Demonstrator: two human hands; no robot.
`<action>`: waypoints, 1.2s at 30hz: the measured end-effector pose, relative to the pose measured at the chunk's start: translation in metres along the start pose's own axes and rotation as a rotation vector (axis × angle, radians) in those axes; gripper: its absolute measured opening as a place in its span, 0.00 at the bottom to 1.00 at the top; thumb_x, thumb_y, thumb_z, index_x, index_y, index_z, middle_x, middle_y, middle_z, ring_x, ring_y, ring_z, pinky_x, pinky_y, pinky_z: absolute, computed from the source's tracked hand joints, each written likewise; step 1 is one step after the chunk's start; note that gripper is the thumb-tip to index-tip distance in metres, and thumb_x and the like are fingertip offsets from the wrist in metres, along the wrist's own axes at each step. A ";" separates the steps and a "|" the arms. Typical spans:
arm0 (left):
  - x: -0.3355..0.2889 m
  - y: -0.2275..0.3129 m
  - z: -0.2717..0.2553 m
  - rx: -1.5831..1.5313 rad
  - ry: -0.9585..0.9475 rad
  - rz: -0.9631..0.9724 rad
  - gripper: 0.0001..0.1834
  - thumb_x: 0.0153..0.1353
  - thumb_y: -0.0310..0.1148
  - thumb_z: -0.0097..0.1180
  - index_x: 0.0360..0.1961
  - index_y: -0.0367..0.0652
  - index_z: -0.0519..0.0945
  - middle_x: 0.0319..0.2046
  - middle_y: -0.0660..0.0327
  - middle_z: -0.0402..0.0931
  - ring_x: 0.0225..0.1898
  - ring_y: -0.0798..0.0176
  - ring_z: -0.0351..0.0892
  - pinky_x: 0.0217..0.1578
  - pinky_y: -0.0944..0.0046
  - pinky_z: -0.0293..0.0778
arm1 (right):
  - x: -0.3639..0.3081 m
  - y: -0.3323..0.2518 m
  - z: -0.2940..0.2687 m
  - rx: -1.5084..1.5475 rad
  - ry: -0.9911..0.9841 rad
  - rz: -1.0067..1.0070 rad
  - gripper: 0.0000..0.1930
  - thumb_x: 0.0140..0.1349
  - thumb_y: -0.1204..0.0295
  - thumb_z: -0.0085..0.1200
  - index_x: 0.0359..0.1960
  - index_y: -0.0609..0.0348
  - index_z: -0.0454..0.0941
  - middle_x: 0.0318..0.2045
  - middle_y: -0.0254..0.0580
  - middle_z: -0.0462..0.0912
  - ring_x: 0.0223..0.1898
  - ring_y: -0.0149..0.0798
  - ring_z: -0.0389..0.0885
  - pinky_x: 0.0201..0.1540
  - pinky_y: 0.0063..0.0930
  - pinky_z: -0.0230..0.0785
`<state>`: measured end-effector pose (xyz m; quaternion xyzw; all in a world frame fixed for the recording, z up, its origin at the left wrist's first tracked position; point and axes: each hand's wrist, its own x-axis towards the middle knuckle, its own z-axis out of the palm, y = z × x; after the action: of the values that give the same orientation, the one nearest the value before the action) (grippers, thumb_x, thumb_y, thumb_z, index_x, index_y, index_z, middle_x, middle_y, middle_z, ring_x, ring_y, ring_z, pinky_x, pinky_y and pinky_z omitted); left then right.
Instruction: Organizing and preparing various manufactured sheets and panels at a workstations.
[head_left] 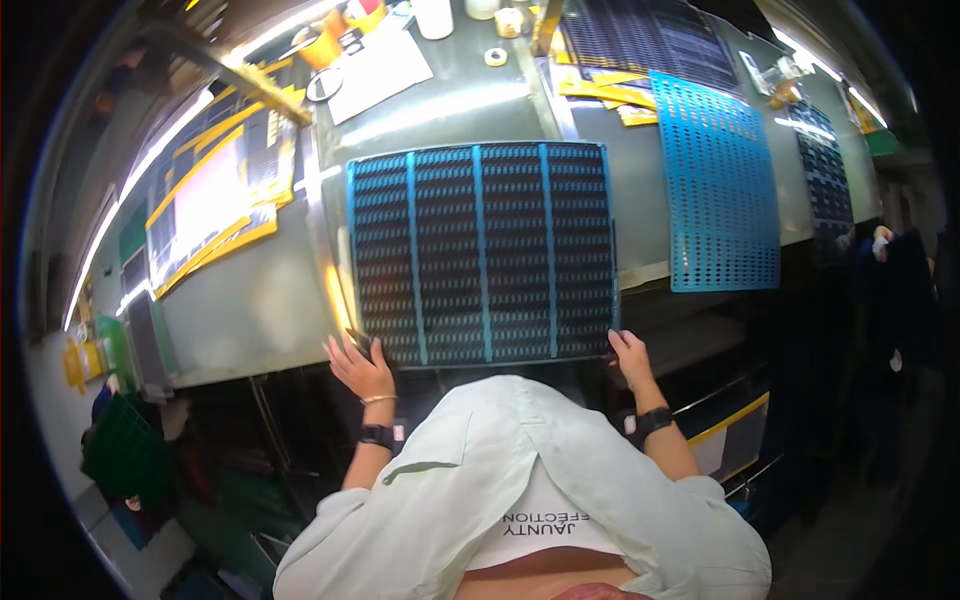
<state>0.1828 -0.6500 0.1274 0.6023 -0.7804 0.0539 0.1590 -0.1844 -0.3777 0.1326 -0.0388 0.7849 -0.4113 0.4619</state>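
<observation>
A large dark rectangular panel point(515, 250) with blue lengthwise strips and rows of small marks lies before me, its near edge close to my body. At its near right corner my right hand point(628, 355) is closed, thumb and fingers pinching the edge. Beside the near left corner is my left hand point(364, 374), its fingers stretched and spread. A small dark piece point(358, 342) shows between its thumb and fingers; whether it is gripped I cannot tell. The undersides of both hands are hidden.
The panel rests on a grey-green worktable point(260, 320). Right of it, a blue perforated sheet point(715, 190) overhangs the front edge. Yellow-edged sheets point(225, 190) lie left; a white paper point(380, 75), tape roll point(495, 57) and white cup point(433, 18) are at the back.
</observation>
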 end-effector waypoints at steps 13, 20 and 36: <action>-0.050 -0.048 0.025 -1.442 -0.285 -1.268 0.08 0.60 0.36 0.50 0.30 0.43 0.73 0.20 0.67 0.70 0.23 0.68 0.72 0.28 0.67 0.68 | -0.007 0.002 -0.005 0.178 -0.283 0.023 0.06 0.57 0.71 0.53 0.26 0.60 0.73 0.22 0.37 0.77 0.23 0.26 0.76 0.25 0.16 0.69; -0.027 -0.061 0.013 -1.562 -0.556 -1.110 0.10 0.59 0.39 0.50 0.38 0.46 0.72 0.32 0.62 0.75 0.33 0.62 0.74 0.35 0.60 0.71 | 0.040 -0.041 -0.019 0.526 -0.585 0.139 0.18 0.55 0.70 0.55 0.47 0.61 0.70 0.39 0.36 0.77 0.37 0.28 0.75 0.41 0.22 0.66; 0.166 0.089 -0.112 -2.092 -0.528 -0.041 0.14 0.62 0.37 0.45 0.46 0.42 0.71 0.41 0.63 0.74 0.40 0.64 0.74 0.37 0.62 0.72 | -0.049 -0.200 -0.162 0.488 -0.461 -0.761 0.26 0.50 0.78 0.57 0.53 0.63 0.66 0.50 0.40 0.72 0.48 0.34 0.72 0.48 0.30 0.67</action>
<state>0.0814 -0.7488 0.2951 0.1732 -0.4386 -0.7740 0.4225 -0.3429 -0.3895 0.3411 -0.3026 0.4738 -0.7026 0.4362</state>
